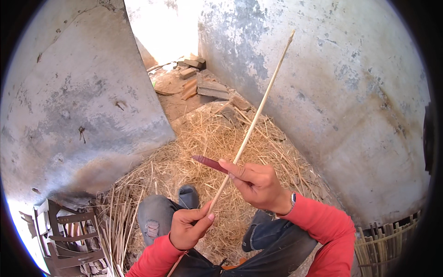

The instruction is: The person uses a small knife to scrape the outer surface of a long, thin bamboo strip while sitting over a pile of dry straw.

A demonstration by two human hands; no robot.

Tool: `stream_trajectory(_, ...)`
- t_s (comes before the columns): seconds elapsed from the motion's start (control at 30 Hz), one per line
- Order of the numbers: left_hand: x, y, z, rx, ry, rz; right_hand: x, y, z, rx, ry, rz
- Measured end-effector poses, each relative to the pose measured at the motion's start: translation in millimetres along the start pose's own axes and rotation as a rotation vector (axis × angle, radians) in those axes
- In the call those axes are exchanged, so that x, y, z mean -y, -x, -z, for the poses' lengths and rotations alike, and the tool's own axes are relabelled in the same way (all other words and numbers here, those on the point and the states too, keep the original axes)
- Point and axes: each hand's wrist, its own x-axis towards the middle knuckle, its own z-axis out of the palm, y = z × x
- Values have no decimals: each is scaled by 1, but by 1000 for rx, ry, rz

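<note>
My left hand (188, 227) grips the lower part of a long thin pale bamboo stick (258, 110). The stick rises diagonally up and to the right, its tip near the grey wall. My right hand (256, 183) holds a small knife with a dark red blade (208, 162), the forefinger laid along it. The blade points left and rests against the stick at about its middle. Both arms wear red sleeves, and a watch sits on my right wrist. My knees in grey torn jeans (154, 213) lie below the hands.
Straw and pale shavings (194, 138) cover the ground ahead. Grey stained walls (83, 101) stand left and right. Bricks and rubble (203, 83) lie in the passage behind. A dark wooden frame (69, 235) sits at lower left, a bundle of split sticks (383, 244) at lower right.
</note>
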Motion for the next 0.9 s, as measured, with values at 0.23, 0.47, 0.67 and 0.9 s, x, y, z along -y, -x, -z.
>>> stream_trajectory(0.23, -3, 1, 2, 64, -10, -35, -41, -30, 25, -417, -61, -96)
stream_trajectory(0.47, 0, -1, 2, 19, 90, -33, 1, -8, -2, -41, -21, 14)
stream_trajectory(0.67, 0, -1, 4, -5, 67, -6, 7, -6, 1, -19, -13, 3)
stream_trajectory(0.9, -4, -1, 1, -1, 40, 1, -1, -9, 0, -142, -71, -205)
